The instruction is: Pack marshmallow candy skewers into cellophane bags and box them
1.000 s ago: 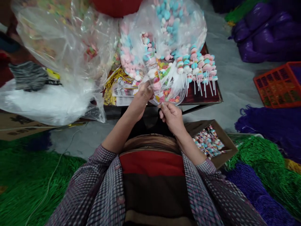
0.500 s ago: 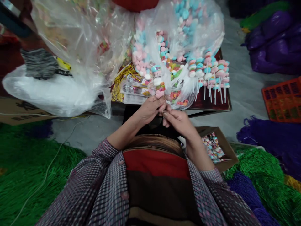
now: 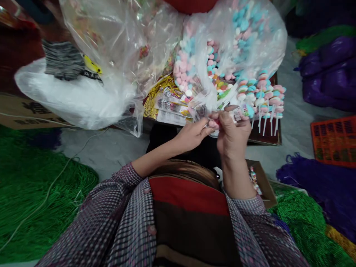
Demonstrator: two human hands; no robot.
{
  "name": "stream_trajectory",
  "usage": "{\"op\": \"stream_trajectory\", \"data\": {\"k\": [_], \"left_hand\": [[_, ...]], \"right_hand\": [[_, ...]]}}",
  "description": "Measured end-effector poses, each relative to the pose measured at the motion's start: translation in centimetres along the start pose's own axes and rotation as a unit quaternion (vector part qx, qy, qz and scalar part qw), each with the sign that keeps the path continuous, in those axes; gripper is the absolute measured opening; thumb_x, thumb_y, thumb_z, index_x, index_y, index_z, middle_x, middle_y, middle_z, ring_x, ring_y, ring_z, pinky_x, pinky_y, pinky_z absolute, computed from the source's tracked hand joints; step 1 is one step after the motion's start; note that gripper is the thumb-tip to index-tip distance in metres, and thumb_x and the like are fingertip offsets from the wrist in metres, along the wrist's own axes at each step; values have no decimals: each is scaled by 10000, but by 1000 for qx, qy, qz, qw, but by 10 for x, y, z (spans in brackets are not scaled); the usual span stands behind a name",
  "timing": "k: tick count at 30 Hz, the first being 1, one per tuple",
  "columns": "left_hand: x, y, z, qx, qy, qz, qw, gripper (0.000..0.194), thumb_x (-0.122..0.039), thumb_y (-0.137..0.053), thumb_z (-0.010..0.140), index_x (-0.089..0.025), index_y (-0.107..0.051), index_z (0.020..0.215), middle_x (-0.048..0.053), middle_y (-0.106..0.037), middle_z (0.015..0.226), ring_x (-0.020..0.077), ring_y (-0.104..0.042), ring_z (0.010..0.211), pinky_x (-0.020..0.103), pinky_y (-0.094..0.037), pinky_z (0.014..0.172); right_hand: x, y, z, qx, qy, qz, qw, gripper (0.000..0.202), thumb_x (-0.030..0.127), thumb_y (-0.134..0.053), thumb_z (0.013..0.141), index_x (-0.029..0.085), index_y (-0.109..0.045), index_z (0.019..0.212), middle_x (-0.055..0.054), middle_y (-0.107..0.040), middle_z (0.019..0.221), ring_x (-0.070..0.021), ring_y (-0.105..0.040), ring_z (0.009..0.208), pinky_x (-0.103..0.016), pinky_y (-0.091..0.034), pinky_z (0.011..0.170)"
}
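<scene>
A candy skewer (image 3: 213,124) in a clear printed wrapper lies sideways between my hands, near the front edge of the table. My left hand (image 3: 193,134) pinches its left end, where pink candy shows. Around its middle my right hand (image 3: 234,130) is closed, covering much of the candy; the wrapper's printed end (image 3: 244,111) sticks out beyond the fingers. Behind the right hand, unwrapped candy skewers (image 3: 263,91) with white sticks lie at the table's right corner. Flat printed wrappers (image 3: 171,104) and gold ties (image 3: 151,105) lie beyond my left hand.
Big clear bags of pink and blue candies (image 3: 258,29) and other sweets (image 3: 119,40) fill the table. A grey knitted glove (image 3: 62,61) lies left. Below the table's right end stands a carton (image 3: 267,187) with wrapped candy. An orange crate (image 3: 335,142) and green strands (image 3: 47,193) are on the floor.
The wrapped skewer has gone from upright to lying sideways, its printed end now pointing right. My right hand has risen and closed around it; my left still pinches one end. The view has shifted.
</scene>
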State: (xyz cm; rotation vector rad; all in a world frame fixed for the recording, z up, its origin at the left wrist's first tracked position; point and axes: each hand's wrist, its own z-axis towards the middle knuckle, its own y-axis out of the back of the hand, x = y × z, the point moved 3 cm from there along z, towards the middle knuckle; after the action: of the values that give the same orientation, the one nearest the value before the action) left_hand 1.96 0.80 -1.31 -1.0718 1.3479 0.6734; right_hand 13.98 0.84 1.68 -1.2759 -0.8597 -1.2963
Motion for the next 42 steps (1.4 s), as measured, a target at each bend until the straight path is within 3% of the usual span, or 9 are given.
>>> {"op": "stream_trajectory", "data": {"k": [2, 7, 11, 14, 21, 26, 30, 35, 42], "left_hand": [[-3, 11, 2, -52, -40, 50, 997, 354, -527, -765, 817, -227, -594, 740, -37, -502, 595, 113, -479, 532, 259, -432, 565], [-4, 6, -7, 189, 51, -137, 971, 530, -756, -629, 817, -236, -573, 733, -99, -287, 479, 83, -288, 382, 290, -445, 476], [-5, 31, -2, -32, -42, -25, 998, 393, -582, -683, 883, -237, -583, 725, -41, -423, 546, 110, -386, 486, 290, -441, 560], [-5, 60, -1, -198, -119, 93, 969, 319, -462, -746, 874, -227, -596, 719, -13, -517, 629, 111, -416, 572, 272, -394, 595], [-14, 112, -7, -274, -68, -227, 932, 391, -561, -685, 906, -230, -574, 728, -109, -260, 453, 56, -245, 379, 209, -417, 458], [-23, 118, -15, -306, -11, -312, 899, 350, -455, -693, 933, -212, -559, 720, -123, -281, 432, 40, -264, 340, 168, -394, 417], [-21, 119, -16, -305, -5, -329, 894, 347, -431, -671, 953, -205, -559, 714, -125, -288, 427, 40, -278, 334, 169, -400, 419], [-20, 121, -15, -304, -1, -324, 896, 372, -466, -668, 947, -202, -557, 710, -125, -284, 422, 38, -270, 333, 169, -395, 416], [-13, 121, -14, -293, -7, -310, 904, 378, -492, -671, 940, -212, -551, 717, -124, -285, 426, 38, -261, 335, 169, -393, 407]], "right_hand": [[1, 0, 3, 8, 34, -40, 999, 247, 476, -749, 861, 273, -652, 963, -5, -703, 846, -147, -693, 760, -326, -590, 713], [5, -2, 10, 207, -15, -52, 977, 458, 605, -745, 829, 293, -662, 1155, -59, -749, 1024, -247, -737, 1018, -395, -621, 736], [-10, -12, 24, 102, 54, -95, 989, 390, 539, -777, 832, 286, -689, 1116, -38, -742, 1038, -215, -738, 987, -396, -632, 787], [-28, -32, 40, 101, 60, -133, 984, 403, 566, -726, 866, 273, -702, 1141, -29, -739, 1079, -170, -719, 948, -346, -616, 777], [-64, -84, 100, 220, 48, -393, 892, 289, 394, -571, 988, 179, -764, 979, -57, -759, 935, -206, -701, 965, -369, -563, 886], [-87, -117, 112, 214, 29, -619, 756, 234, 279, -601, 938, 147, -772, 1031, -182, -741, 1194, -328, -678, 1101, -485, -516, 981], [-96, -129, 109, 202, 5, -663, 721, 316, 206, -505, 968, 118, -743, 1157, -222, -700, 1280, -354, -676, 1143, -503, -514, 972], [-101, -125, 117, 182, 1, -658, 731, 325, 153, -463, 958, 113, -756, 1092, -211, -747, 1162, -339, -693, 1096, -508, -511, 970], [-105, -98, 129, 129, 9, -440, 889, 222, 248, -574, 915, 184, -687, 735, 9, -647, 649, -152, -616, 661, -350, -548, 786]]}}
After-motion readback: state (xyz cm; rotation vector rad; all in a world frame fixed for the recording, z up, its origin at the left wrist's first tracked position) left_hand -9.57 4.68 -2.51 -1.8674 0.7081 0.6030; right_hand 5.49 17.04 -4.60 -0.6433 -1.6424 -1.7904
